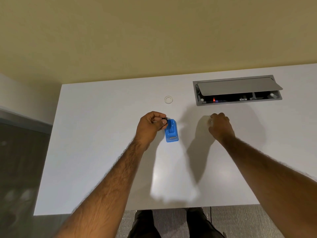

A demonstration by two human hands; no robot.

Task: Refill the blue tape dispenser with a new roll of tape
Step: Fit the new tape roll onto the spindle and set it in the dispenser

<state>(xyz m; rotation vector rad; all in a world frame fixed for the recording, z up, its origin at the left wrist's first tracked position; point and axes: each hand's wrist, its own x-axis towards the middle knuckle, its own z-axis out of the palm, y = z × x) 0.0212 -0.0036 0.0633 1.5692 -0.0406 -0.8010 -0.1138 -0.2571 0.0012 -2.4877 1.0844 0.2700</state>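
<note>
So, blue tape dispenser (171,130) sitting mid-desk (103,152), left hand (151,125) pinched shut on a small black spindle (164,119) right beside it. Right hand (221,125) closed over a clear tape roll (206,121) further right. Could easily fumble the spindle, tiny grip; spare ring (168,99) way behind.

Head camera looks steeply down (wide-angle) over the white desk (103,152).
</note>
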